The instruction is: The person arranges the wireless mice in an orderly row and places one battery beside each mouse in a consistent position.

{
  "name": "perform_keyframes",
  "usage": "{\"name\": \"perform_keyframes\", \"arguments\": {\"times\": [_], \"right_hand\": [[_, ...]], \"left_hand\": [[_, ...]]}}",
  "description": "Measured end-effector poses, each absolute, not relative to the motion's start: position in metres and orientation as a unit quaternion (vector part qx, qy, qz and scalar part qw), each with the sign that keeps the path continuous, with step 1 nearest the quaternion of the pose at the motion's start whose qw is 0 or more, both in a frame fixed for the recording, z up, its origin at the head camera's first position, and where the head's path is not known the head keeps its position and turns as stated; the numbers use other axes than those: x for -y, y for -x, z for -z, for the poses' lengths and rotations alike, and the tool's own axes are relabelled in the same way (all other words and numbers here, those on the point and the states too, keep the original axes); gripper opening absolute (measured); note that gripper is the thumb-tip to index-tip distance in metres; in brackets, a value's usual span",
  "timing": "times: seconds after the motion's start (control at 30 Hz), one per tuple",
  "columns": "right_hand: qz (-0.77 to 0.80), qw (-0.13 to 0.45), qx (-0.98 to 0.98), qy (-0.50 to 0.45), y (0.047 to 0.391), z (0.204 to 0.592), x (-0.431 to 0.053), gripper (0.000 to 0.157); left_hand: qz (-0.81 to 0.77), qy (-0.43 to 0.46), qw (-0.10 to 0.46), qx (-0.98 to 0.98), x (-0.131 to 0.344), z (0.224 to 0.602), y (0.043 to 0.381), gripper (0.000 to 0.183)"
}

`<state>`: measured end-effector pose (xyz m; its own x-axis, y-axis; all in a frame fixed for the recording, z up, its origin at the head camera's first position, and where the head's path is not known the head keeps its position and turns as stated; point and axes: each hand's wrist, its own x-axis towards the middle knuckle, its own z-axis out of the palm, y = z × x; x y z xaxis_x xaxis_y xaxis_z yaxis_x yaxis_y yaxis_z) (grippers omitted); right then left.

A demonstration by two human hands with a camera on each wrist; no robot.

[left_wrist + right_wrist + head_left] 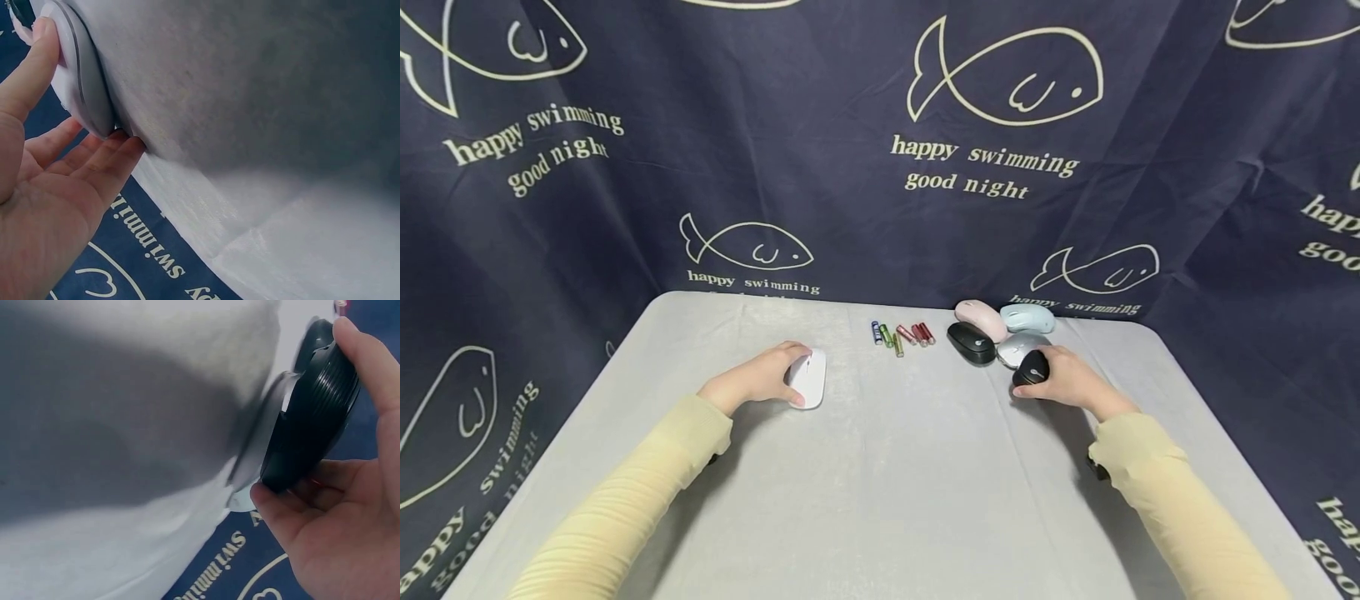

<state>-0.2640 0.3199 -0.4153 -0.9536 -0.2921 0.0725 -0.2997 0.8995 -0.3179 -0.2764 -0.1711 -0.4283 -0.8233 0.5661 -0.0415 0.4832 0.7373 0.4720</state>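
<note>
On the left half of the table, my left hand [767, 373] grips a white computer mouse [808, 379] by its edges. The left wrist view shows the thumb on one end of this white mouse [78, 69] and the fingertips at the other end, close to the cloth. At the right, my right hand [1063, 379] holds a black mouse [1032, 369] between thumb and fingers. Its ribbed side shows in the right wrist view, where the black mouse [315, 406] overlaps a silver mouse [1021, 348] just behind it.
Next to the silver mouse lie a second black mouse [972, 342], a pink mouse [981, 318] and a light blue mouse [1028, 317]. Several small batteries, blue, green [886, 335] and red [919, 334], lie near the table's back edge. A dark blue fish-print curtain [865, 167] hangs behind the grey-white table [880, 483].
</note>
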Motion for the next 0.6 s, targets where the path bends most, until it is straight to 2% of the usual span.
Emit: {"name": "perform_keyframes", "arguments": {"times": [0.6], "right_hand": [[-0.173,0.015,0.963,-0.206,0.271,0.384,-0.28,0.095]], "left_hand": [[-0.218,-0.286,0.09,-0.929,0.173,0.432,0.279,0.087]]}}
